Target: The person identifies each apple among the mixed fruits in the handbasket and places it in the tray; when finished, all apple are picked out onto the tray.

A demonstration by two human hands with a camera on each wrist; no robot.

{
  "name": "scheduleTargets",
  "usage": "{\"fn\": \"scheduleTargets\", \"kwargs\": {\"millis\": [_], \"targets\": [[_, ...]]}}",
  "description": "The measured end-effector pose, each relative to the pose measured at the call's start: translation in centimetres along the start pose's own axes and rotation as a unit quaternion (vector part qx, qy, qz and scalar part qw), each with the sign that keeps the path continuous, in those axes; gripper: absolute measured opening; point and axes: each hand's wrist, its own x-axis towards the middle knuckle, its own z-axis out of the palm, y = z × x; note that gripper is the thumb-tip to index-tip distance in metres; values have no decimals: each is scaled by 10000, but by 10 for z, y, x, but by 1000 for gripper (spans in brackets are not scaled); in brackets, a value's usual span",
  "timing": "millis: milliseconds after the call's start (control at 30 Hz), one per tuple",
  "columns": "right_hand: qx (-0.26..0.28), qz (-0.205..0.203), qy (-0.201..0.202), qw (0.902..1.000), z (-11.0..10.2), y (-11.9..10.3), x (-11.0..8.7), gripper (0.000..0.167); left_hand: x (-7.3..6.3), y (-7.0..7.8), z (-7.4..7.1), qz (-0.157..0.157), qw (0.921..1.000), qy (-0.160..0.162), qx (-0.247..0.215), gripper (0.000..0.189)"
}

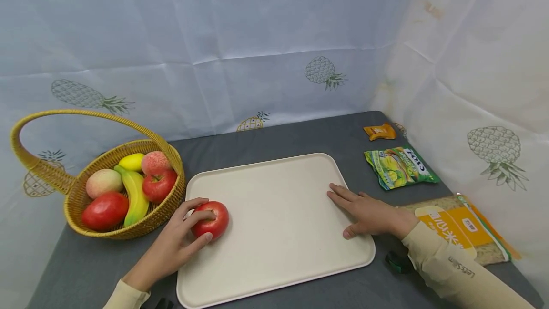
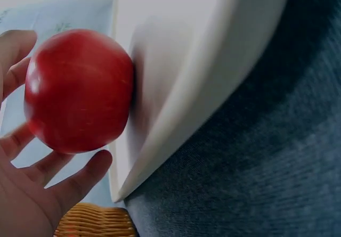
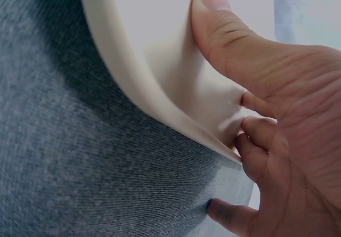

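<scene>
Lower left of centre, I see the left hand [image 1: 175, 244] curled round a red fruit [image 1: 220, 221] on the tray [image 1: 279, 218]; the right hand [image 1: 370, 214], fingers loosely outstretched, touches its right side.

Head looks forward, down; wrist views, close in, share the tray [image 1: 279, 218]

The table [image 1: 266, 144] is dark grey with a fine woven texture. A pale tray [image 1: 279, 223] lies across its middle, and a basket [image 1: 169, 206] stands just beside the tray's left edge. Along the right side, from back to front, lie an orange packet [image 1: 380, 132], a green packet [image 1: 401, 167] and a larger bag [image 1: 467, 228].
</scene>
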Motion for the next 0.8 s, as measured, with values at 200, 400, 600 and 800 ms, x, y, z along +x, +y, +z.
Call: {"fn": "scheduleTargets", "kwargs": {"millis": [200,400,600,800], "targets": [[14,5,25,10000,1,1,0,106,-4,-1,-2,-283,9994,-142,-112,41],[39,4,38,10000,1,2,0,106,-6,-2,-5,-288,9990,-302,-154,41],[38,-33,61,10000,2,3,0,106,-7,-1,-15,-160,9992,-336,-127,39],[50,-47,49,10000,3,4,0,106,-5,-4,-35,139,9999,39,-11,47]]}}
